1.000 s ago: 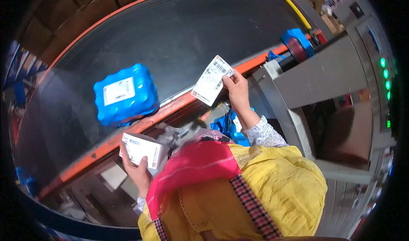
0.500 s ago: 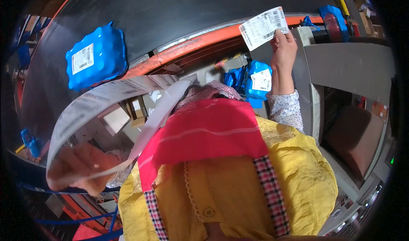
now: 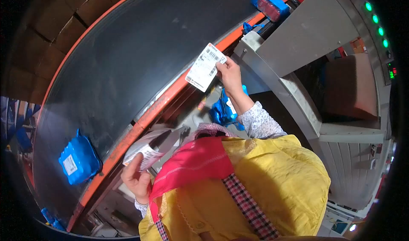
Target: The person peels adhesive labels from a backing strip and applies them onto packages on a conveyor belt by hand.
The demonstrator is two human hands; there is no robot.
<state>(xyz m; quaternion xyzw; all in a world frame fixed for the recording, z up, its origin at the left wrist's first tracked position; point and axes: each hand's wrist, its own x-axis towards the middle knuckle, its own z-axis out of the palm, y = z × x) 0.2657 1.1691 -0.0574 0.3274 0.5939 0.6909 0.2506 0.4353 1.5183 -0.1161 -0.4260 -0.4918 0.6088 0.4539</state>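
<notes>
My right hand (image 3: 231, 77) pinches a white printed label (image 3: 206, 67) by its right edge, holding it over the orange rail of the conveyor. Lower left, my left hand (image 3: 136, 179) has its fingers and thumb at the edge of a curled strip of label paper (image 3: 147, 152), which hangs by the red apron. Under my right forearm sits a blue-wrapped package (image 3: 221, 111), partly hidden by the arm. Another blue-wrapped package (image 3: 80, 160), bearing a white label, lies on the black belt (image 3: 157, 41) to the left.
The belt's orange rail (image 3: 157, 109) runs diagonally in front of me. A blue package with a reddish see-through side (image 3: 269, 9) is at the far end. On the right stands a grey machine housing (image 3: 306, 32) with green lights. Brown boxes (image 3: 55, 19) are stacked beyond the belt.
My view has turned. My right hand, still with the label, appears lower and further left. The strip at my left hand was a wide loop and now looks gathered near the apron.
</notes>
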